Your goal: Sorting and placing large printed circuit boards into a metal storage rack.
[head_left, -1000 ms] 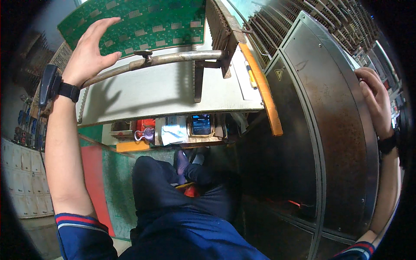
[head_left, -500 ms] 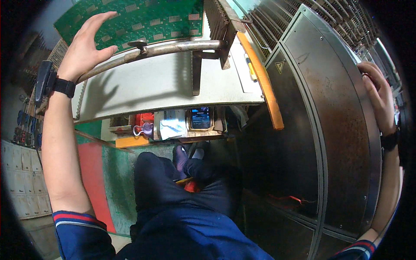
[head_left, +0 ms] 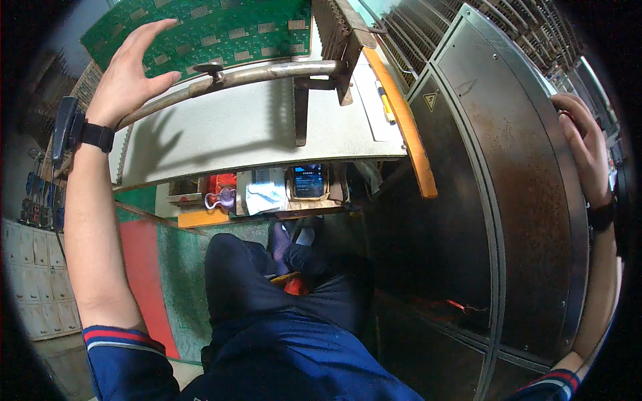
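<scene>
The left hand [head_left: 128, 77] is raised at the far left with its fingers stretched out and its thumb spread apart, the palm side turned toward the green circuit board [head_left: 227, 33], which stands tilted at the far side of the white table [head_left: 221, 134]; whether the fingertips touch the board I cannot tell. A black wristband [head_left: 97, 136] with a dark box on it circles that wrist, just beside the near end of a metal bar [head_left: 274, 71] that runs over the table to a toothed metal rack [head_left: 331, 40] on the right. A black knob [head_left: 208, 67] sits on the bar. The right hand [head_left: 583, 147] is at the far right edge of the dark metal cabinet [head_left: 528, 180], fingers bent, with a small red thing [head_left: 567, 115] by the fingertips; I cannot tell whether it is pinched or only touched. On the table's right lie a sheet of paper [head_left: 368, 100] and a yellow pen [head_left: 386, 105], near an orange strip [head_left: 404, 127] along the edge. Below the near edge, a shelf holds a phone [head_left: 309, 182] on the right, a silvery packet [head_left: 265, 194] left of it, and a purple item [head_left: 226, 198] farther left. Pale lockers [head_left: 37, 267] stand at the near left, beyond a red floor stripe [head_left: 147, 281].
</scene>
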Motion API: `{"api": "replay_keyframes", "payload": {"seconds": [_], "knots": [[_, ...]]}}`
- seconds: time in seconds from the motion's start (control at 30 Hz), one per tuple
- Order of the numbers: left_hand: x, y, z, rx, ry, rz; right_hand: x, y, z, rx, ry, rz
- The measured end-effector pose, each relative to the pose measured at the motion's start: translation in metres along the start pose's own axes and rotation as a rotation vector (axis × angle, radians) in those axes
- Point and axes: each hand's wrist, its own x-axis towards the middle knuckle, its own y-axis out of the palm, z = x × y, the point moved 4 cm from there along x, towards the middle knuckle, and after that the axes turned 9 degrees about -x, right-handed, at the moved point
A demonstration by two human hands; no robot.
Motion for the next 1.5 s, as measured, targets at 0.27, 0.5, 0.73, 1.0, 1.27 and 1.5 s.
{"api": "replay_keyframes", "payload": {"seconds": [0.27, 0.5, 0.73, 1.0, 1.27, 1.5], "knots": [[0.001, -0.001, -0.001, 0.020, -0.019, 0.019, 0.000, 0.001, 0.002, 0.031, 0.001, -0.040], [-0.001, -0.004, -0.009, -0.015, -0.091, 0.102, 0.001, 0.002, 0.004, 0.011, -0.010, -0.045], [-0.003, -0.014, -0.012, -0.041, -0.077, -0.031, 0.001, 0.000, 0.010, -0.048, -0.025, -0.059], [-0.026, -0.028, -0.059, -0.493, -0.015, 0.149, 0.003, 0.004, 0.001, -0.002, -0.006, -0.045], [-0.035, -0.003, -0.092, -0.117, -0.015, 0.060, 0.004, 0.003, -0.001, 0.000, 0.004, -0.028], [-0.025, 0.001, -0.084, -0.072, -0.059, 0.118, -0.002, 0.000, 0.007, -0.058, 0.001, -0.084]]}}
